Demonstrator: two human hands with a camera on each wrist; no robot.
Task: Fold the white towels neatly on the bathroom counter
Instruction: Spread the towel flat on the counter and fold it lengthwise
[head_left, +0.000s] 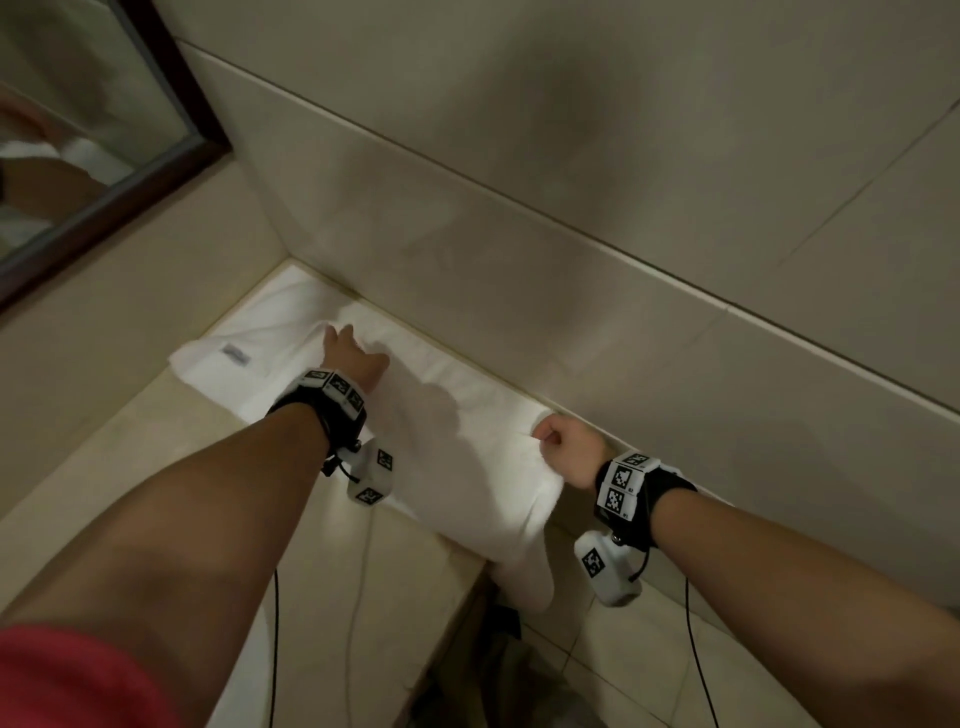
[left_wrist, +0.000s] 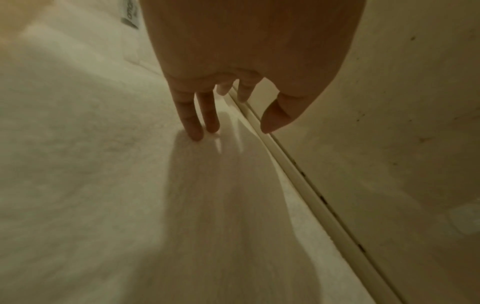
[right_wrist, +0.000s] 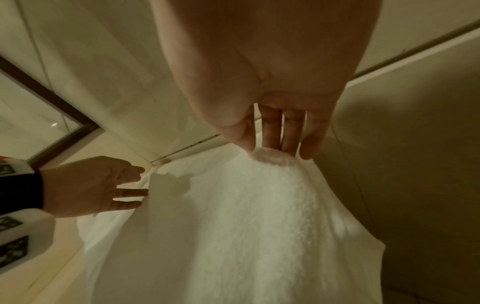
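Note:
A long white towel (head_left: 457, 415) lies along the back of the beige counter (head_left: 156, 441), against the tiled wall. Its right end (head_left: 524, 571) hangs over the counter's edge. A small grey label (head_left: 236, 356) shows near its left end. My left hand (head_left: 343, 345) lies flat on the towel's left part with straight fingers (left_wrist: 193, 123) touching the cloth (left_wrist: 103, 164). My right hand (head_left: 558, 441) pinches a bunch of the towel's far edge (right_wrist: 270, 156) near the wall, lifting the cloth (right_wrist: 259, 226) into a peak. In the right wrist view the left hand (right_wrist: 103, 185) shows flat beside the towel.
A dark-framed mirror (head_left: 104, 156) hangs on the left wall. The tiled wall (head_left: 571, 208) runs close behind the towel. Beyond the counter's right edge lies a tiled floor (head_left: 649, 649), with something dark (head_left: 498, 623) below the counter. Cables (head_left: 275, 649) trail from both wrist cameras.

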